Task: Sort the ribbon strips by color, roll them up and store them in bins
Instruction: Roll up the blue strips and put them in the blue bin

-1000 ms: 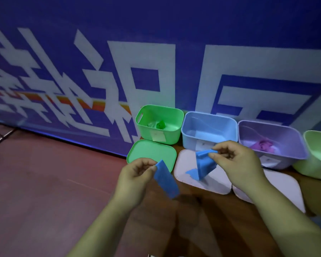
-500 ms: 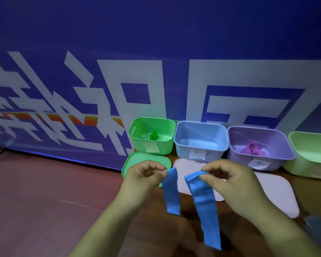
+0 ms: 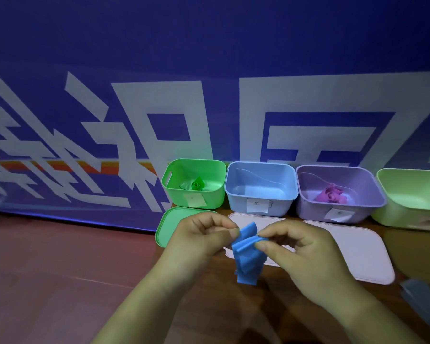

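You are pinching the blue ribbon strip with both grips: your left hand is clamping its upper edge between thumb and curled fingers, and your right hand is nipping the folded top just beside it. The strip is hanging doubled and creased toward 6 o'clock, above the white lid, with the blue bin at 12 o'clock. Both wrists are angling inward over the counter.

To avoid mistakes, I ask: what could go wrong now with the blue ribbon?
The left hand and right hand pinch the ribbon only at its top; its tail hangs loose, so the roll may unwind. The blue bin stands between the green bin and purple bin; a drop might land wrong.
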`<state>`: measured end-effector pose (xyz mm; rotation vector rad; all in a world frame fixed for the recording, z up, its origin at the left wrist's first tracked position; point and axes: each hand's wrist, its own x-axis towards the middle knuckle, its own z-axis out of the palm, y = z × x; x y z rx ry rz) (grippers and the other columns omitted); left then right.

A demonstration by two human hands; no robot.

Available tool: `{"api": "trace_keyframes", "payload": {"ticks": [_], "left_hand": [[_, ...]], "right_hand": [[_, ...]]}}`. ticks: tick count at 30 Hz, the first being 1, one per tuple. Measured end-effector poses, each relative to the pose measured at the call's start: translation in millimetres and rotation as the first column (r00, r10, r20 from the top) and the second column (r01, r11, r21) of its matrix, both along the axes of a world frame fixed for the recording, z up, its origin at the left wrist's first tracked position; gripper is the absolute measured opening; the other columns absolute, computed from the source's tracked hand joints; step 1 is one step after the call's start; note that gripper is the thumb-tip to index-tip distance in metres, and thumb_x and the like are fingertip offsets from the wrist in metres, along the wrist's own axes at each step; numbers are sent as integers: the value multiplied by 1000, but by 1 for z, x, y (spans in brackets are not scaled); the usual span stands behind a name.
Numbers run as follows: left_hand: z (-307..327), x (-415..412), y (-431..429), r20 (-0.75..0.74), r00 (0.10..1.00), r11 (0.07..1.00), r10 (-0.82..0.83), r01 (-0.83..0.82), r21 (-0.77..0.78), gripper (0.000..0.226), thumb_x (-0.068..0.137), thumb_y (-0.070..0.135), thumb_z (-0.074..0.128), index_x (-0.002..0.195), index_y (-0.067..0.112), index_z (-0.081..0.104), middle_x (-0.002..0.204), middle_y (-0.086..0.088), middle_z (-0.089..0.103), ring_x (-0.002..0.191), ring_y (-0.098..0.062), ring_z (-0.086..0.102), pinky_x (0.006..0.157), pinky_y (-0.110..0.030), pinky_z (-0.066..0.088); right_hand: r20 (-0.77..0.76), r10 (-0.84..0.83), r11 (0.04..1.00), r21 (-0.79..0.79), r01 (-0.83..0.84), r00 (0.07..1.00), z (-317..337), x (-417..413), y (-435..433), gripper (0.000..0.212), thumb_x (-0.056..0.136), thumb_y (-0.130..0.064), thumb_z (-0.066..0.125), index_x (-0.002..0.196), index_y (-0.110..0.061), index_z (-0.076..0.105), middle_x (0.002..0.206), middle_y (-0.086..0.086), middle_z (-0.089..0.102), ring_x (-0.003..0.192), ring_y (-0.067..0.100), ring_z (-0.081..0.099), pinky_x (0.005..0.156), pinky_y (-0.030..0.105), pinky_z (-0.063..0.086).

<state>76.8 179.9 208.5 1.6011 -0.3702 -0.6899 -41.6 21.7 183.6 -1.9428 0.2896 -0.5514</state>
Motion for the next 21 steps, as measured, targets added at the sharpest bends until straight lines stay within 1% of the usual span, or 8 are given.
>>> {"api": "trace_keyframes", "payload": {"ticks": [3,6,8,11,15,18,21], "left_hand": [[1,2,-2,-1,1000,1000,-18,18,23,21,82,2,73,69,19,75,64,-2,67,57,-10,55,57,-22,44],[2,3,-4,-13,999,999,-32,32,31,19,81,1,73,69,16,75,63,-5,66,54,-11,56,52,-20,44],[2,4,-5,-31,999,999,-34,35,28,20,81,0,73,68,15,74,62,-5,64,52,-10,56,49,-18,44],[1,4,-6,-45,998,998,-46,48,28,18,82,-1,72,70,12,73,60,-4,64,50,-8,54,50,-17,42],[0,4,-5,-64,996,998,-65,66,11,14,84,0,70,75,10,73,62,-5,65,52,-9,51,51,-19,39],[0,3,-6,-92,993,997,-70,68,-26,11,84,-5,66,78,3,69,59,-2,65,49,-5,54,49,-15,41],[1,3,-6,-99,992,996,-76,72,-43,12,85,-7,65,78,2,68,58,-1,65,48,-5,57,49,-14,43]], "right_hand": [[5,0,1000,-28,0,1000,1,1,-1,31,77,-13,82,88,-40,73,82,-18,72,79,10,67,72,15,51],[17,-8,998,-60,9,1000,2,3,-2,36,76,-9,82,82,-44,73,83,-22,71,79,7,67,71,10,49],[19,-16,997,-71,17,1000,1,4,-2,41,75,-8,82,81,-47,72,83,-24,71,78,5,67,70,8,48],[5,-24,997,-72,25,1000,-2,5,-2,37,76,-9,82,81,-44,73,83,-24,71,80,5,67,70,10,49],[-1,-37,998,-59,37,999,-4,6,-2,32,75,-11,82,80,-41,72,83,-23,71,80,7,67,71,10,49],[-3,-48,998,-40,48,999,-6,7,-2,28,75,-11,82,82,-36,74,82,-21,72,79,6,68,71,10,49],[-13,-64,997,-38,63,998,-8,8,-1,27,76,-10,82,82,-36,74,81,-21,72,79,6,68,71,9,49]]}}
